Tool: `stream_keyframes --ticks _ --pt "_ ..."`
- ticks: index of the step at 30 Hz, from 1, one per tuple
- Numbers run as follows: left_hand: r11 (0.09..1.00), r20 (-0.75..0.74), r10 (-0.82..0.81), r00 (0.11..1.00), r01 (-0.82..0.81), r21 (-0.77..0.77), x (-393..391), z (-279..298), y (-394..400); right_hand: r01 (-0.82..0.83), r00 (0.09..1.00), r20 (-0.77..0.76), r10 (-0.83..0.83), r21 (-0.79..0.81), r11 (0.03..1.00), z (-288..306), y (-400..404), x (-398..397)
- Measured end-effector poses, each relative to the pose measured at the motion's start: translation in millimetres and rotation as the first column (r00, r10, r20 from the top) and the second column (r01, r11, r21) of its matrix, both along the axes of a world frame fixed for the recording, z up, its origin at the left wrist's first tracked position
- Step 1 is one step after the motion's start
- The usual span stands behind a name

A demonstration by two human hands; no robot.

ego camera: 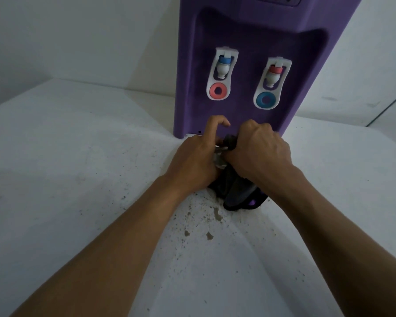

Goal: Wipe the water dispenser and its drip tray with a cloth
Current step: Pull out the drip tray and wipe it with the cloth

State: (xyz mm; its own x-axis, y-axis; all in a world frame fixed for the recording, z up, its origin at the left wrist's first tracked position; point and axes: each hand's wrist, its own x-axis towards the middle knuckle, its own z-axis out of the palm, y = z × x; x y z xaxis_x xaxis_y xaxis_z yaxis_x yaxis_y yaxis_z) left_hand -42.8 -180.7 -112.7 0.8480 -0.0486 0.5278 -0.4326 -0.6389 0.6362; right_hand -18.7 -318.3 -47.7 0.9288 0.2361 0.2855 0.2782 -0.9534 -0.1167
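A purple plastic water dispenser [261,30] stands upright at the back of a white bench [66,168], its front hollowed into a rounded recess. Two white taps sit in that recess: the left tap [222,73] has a blue collar above a pink ring, the right tap [272,82] a pink collar above a blue ring.

Just in front of the dispenser's base, both hands meet over a dark, crumpled cloth [234,191] (soft, folded, hanging in loose pleats below the wrists). The left hand [197,156] curls round the bundle with its forefinger lifted and hooked; the right hand [261,149] is fisted tight on the cloth's top. A dark tray [253,203] with a purple patch shows beneath the cloth. Brown specks and blotches [206,225] scatter over the bench's matte surface.
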Motion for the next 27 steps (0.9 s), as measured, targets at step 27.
stream_keyframes --ticks 27 --pt "1.000 0.024 0.019 1.000 -0.019 0.012 0 1 -2 -0.235 0.970 -0.025 0.242 0.165 0.958 -8 -9 0"
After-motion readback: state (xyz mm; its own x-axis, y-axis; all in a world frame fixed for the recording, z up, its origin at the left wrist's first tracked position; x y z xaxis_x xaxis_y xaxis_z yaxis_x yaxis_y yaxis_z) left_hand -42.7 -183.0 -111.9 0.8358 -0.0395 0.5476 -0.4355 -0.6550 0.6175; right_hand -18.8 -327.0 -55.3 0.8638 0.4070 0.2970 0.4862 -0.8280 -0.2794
